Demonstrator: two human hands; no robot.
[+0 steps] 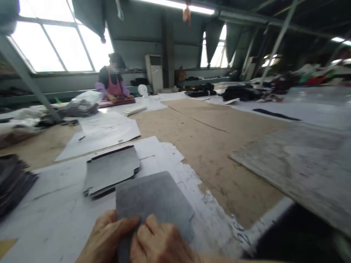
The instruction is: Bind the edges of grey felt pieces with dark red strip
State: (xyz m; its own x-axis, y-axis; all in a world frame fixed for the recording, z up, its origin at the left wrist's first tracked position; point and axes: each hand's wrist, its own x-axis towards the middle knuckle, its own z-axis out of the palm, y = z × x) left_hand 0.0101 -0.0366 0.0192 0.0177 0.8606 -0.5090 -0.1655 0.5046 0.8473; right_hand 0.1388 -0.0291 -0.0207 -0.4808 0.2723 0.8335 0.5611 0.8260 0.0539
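A flat grey sheet of material [153,197], fabric or leather I cannot tell, lies at the near edge of the white paper. My left hand [106,233] grips its near left edge, thumb on top and the other fingers hidden beneath. Beside it, my right hand [159,239] has its fingers curled and pressed onto the same near edge, which looks folded or bent there. Just beyond the sheet rests a small stack of grey cut pieces [112,170] with dark edges and notched corners.
A pile of dark pieces [13,182] stands at the left. White paper [63,197] and brown board [208,146] cover the table, with a worn grey slab [298,164] at right. Across the table a person in a pink apron [113,86] works near a plastic-wrapped bundle [83,104].
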